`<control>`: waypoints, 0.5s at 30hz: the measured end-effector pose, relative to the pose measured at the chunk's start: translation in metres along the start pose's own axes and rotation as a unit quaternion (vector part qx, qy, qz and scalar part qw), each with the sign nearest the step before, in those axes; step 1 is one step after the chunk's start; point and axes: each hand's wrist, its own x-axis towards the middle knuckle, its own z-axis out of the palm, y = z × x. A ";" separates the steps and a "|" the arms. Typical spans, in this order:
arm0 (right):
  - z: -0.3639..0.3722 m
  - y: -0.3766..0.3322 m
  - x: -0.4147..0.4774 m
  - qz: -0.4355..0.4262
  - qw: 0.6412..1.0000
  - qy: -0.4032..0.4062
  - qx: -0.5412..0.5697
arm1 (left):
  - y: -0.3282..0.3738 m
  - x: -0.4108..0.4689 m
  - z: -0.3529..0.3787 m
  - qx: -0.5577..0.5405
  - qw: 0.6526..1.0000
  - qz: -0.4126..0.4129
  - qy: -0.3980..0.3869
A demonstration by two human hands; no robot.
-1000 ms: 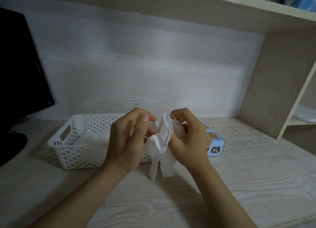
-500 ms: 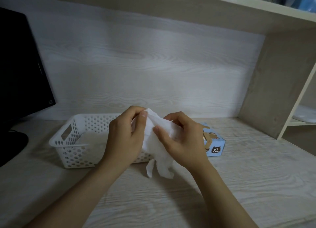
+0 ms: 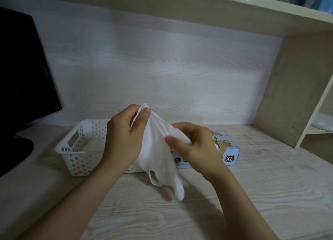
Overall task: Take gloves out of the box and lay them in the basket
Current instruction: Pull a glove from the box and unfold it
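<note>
Here both hands (image 3: 124, 140) stretch thin, crinkled glove (image 3: 158, 149)

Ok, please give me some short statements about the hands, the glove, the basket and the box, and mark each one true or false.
1. Both hands hold the white glove. True: the left hand pinches its top edge, the right hand its side.
2. The glove lies in the basket. False: it is held up above the desk.
3. The box is marked XL. True.
4. The box stands left of the basket. False: it is to the right.
5. The basket is black. False: it is white.
</note>
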 end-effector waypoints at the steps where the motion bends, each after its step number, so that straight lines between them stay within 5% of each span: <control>1: 0.000 0.000 0.000 0.000 1.000 -0.025 -0.016 | -0.001 0.001 -0.001 0.003 1.000 0.001 0.001; 9: 0.002 -0.006 0.002 0.024 0.996 0.044 0.068 | -0.008 0.010 -0.009 0.012 1.000 0.011 0.025; 15: 0.011 -0.008 0.012 0.048 0.989 0.103 -0.096 | -0.014 0.020 -0.019 -0.011 1.000 -0.015 -0.005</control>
